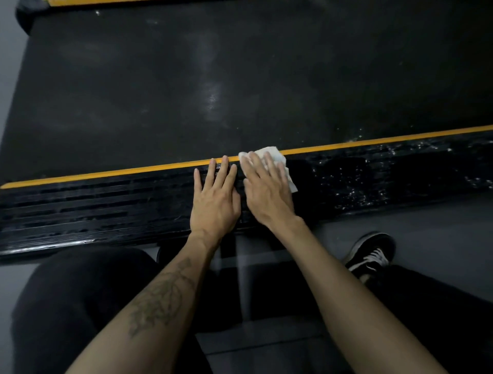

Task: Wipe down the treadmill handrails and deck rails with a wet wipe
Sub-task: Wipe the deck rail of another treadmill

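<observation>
A black ribbed deck rail [106,205] with a yellow stripe along its far edge runs across the view from left to right. My right hand [266,189] lies flat with straight fingers, pressing a white wet wipe [272,154] onto the rail near the stripe. The wipe sticks out beyond the fingertips and to the right of the hand. Just left of it, my left hand [216,197] rests flat on the rail, fingers spread, holding nothing. The rail to the right of the wipe glistens with wet spots.
The dark treadmill belt [213,80] fills the space beyond the rail, with a second yellow-edged rail [160,2] at the top. Grey floor [426,227] lies in front of the rail. My knees in dark trousers and a black shoe [370,256] are below.
</observation>
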### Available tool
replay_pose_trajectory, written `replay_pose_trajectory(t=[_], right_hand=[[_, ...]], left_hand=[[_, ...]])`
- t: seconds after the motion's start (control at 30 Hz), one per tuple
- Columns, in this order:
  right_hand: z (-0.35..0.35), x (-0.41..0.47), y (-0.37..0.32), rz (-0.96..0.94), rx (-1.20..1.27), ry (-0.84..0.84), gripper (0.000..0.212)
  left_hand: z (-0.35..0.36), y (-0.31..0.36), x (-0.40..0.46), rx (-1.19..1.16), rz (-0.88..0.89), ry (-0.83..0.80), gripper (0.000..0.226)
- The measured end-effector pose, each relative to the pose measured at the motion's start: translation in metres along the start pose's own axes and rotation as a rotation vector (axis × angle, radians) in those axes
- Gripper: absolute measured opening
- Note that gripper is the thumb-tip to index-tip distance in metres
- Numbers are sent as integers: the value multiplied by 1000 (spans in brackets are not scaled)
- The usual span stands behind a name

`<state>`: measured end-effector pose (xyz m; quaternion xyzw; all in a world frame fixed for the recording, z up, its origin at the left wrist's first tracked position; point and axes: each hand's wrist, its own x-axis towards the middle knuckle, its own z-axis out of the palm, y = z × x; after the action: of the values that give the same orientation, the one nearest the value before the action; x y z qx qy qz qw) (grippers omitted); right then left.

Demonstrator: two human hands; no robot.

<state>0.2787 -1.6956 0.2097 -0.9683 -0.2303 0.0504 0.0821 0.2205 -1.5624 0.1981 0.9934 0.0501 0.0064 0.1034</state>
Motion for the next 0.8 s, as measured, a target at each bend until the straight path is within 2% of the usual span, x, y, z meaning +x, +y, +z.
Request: replay_pose_trajectory(t=[0.07,0.2,0.23,0.33,0.4,0.47,0.6,0.63,0.73,0.8], right_hand=[[-7,0,22,-49,-30,17,54],[-12,3,33,258,21,68,54],[-11,3,21,269,55,65,55],[-4,-3,-3,34,45,-10,57],[-7,-7,10,-123,-3,-45,56],[-11,-9,32,-145,-71,-15,55],[-14,-13,38,264,1,71,56],[-11,-13,27,281,12,60,59],[-2,-16,5,-2,-30,-27,61],[-6,-14,18,-133,-111,-53,59]], left_hand=[[0,-1,1,-7,-2,6,60],[-2,0,1,-3,-7,1,65],[-2,0,1,-7,-8,-6,65],[-3,1,1,-7,-7,-11,62],[-2,1,1,-8,-10,-11,60],[-1,1,1,-4,-14,-8,59],[-1,1,2,-2,-18,-4,59],[-1,2,2,-3,-18,-5,59],[-2,2,2,0,-21,-12,59],[-3,3,2,2,-24,-15,60]])
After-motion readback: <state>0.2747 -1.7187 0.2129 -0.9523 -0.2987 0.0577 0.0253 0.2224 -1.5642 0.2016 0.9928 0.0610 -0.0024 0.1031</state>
